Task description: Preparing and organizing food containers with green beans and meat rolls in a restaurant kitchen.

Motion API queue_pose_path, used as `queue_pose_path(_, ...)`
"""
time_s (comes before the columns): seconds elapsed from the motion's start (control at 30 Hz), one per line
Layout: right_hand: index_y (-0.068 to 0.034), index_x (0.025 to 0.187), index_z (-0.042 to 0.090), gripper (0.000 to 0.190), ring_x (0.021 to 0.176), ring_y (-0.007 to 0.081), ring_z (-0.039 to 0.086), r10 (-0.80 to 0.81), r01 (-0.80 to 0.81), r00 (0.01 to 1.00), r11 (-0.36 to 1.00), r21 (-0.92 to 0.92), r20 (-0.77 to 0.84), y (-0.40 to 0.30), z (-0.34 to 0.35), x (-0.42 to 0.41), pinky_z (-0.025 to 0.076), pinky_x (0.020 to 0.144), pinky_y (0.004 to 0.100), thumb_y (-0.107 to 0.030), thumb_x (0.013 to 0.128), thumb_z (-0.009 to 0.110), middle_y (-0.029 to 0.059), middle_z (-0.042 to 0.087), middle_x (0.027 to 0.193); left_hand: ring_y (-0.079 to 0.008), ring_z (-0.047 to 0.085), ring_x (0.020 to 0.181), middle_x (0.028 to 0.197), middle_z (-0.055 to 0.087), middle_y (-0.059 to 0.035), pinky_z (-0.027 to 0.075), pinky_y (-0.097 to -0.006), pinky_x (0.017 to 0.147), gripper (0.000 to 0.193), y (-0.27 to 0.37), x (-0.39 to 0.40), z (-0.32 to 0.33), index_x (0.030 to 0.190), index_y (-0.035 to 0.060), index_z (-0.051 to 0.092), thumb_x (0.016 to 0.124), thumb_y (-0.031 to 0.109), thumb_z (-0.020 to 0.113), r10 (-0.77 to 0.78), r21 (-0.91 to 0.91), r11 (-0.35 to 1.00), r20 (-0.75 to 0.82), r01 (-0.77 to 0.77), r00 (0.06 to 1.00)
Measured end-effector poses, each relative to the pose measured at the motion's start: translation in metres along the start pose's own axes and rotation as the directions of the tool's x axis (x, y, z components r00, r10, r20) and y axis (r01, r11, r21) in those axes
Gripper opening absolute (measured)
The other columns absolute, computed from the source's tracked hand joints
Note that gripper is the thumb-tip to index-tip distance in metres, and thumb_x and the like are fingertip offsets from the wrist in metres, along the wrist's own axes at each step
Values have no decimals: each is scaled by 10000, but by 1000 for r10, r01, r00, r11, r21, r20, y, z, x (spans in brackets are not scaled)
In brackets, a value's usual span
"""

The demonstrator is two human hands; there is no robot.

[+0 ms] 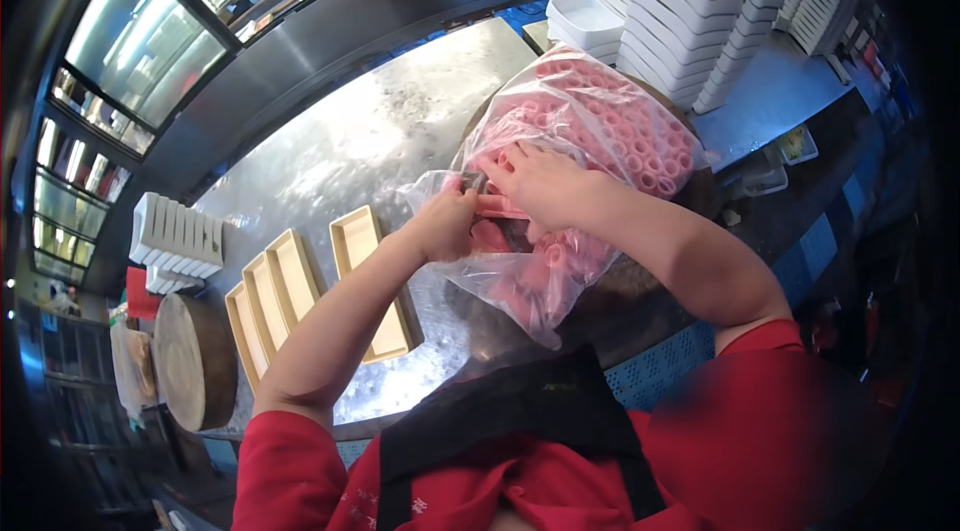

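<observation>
A clear plastic bag lies before me, packed with pink ring-shaped rolls that look like thin meat slices. Its mouth gapes towards me, and loose pink pieces show inside. With my left hand I grip the near left edge of the bag, thumb and fingers closed on the film. My right hand reaches over the opening, its curled fingers against pink pieces; whether they grip any is hidden. Beneath the bag shows part of a round board.
Long cream trays lie left on the metal table. Beyond them stand stacked white trays and a thick round wooden chopping block on edge. Tall stacks of white trays rise behind the bag, right of a white container.
</observation>
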State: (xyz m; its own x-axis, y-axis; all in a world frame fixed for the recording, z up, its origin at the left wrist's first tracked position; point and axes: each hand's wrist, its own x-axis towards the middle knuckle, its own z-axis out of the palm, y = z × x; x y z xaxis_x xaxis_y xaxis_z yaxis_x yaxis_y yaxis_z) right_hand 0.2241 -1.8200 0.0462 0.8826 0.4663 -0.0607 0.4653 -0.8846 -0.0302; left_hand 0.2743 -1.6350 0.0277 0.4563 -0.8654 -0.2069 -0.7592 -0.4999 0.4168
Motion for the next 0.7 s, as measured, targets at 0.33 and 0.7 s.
queue_pose_path(0.33, -23, 1225, 487, 560, 1160, 304, 438, 68, -68, 997, 998, 3, -24, -15, 11, 0, 419, 931, 424, -95, 699, 663, 153, 507, 1162, -375, 450, 1155, 1192, 478, -189, 391, -414, 986, 461, 28, -38, 35, 1114, 14, 558, 680, 81, 699, 145, 77, 989, -408, -124, 901)
queue_pose_path(0.7, -73, 1040, 598, 424, 1122, 356, 427, 178, -195, 976, 972, -132, -129, -13, 22, 17, 486, 858, 430, -48, 626, 687, 160, 462, 1132, -239, 510, 924, 942, 536, -56, 440, -366, 785, 175, 30, -40, 56, 917, 114, 643, 813, 188, 522, 253, 380, 913, -241, -149, 937)
